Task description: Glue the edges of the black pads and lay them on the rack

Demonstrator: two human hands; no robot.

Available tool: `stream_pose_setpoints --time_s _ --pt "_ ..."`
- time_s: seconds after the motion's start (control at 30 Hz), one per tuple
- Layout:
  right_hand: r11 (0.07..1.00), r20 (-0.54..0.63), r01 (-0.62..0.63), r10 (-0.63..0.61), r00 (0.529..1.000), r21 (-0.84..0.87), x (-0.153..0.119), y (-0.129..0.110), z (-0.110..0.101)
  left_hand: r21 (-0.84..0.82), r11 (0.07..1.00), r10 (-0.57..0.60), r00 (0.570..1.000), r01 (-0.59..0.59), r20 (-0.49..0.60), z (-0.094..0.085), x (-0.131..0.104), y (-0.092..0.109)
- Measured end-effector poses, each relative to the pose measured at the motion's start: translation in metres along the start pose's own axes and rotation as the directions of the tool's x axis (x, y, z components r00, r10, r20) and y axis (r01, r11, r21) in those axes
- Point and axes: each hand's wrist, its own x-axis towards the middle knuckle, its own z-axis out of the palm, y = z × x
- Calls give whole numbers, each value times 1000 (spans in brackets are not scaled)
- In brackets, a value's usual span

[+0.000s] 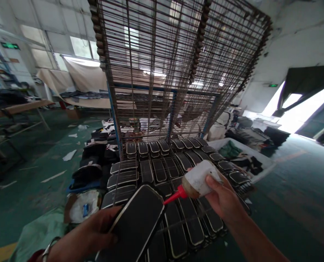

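My left hand point(99, 227) grips the left edge of a dark, flat panel point(140, 222) with rounded corners and a pale line around its rim. The panel is tilted in front of me. My right hand point(222, 196) is wrapped round a whitish squeeze bottle point(201, 178) with a brownish lower part, held on its side. Its red nozzle point(175, 197) points left, and the tip meets the panel's pale edge near the upper right corner. Below both hands, several similar dark panels point(175, 229) lie in rows on a wire rack.
Tall wire racks point(156, 43) stand tilted up behind the panels. A white bin point(262, 163) with dark and green cloth is at right. Dark bundles point(92, 171) and an open carton point(69, 207) sit on the floor at left. A table point(20, 109) stands further left.
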Motion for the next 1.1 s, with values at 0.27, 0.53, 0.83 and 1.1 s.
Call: stream_pose_setpoints --time_s 0.27,0.53,0.83,1.1 --pt "992 -208 -6 32 978 124 0 22 -1 -105 994 5 1000 -7 -19 1 2 -8" --pt "988 -306 -20 67 950 156 -7 35 0 -235 972 -6 1000 0 -24 3 5 -15" --pt "992 -267 -65 91 959 107 -26 37 10 -332 943 -18 998 -2 -58 11 4 -13" --pt "986 -215 -111 136 967 125 -42 39 18 -439 898 -45 997 13 -63 13 4 -12"
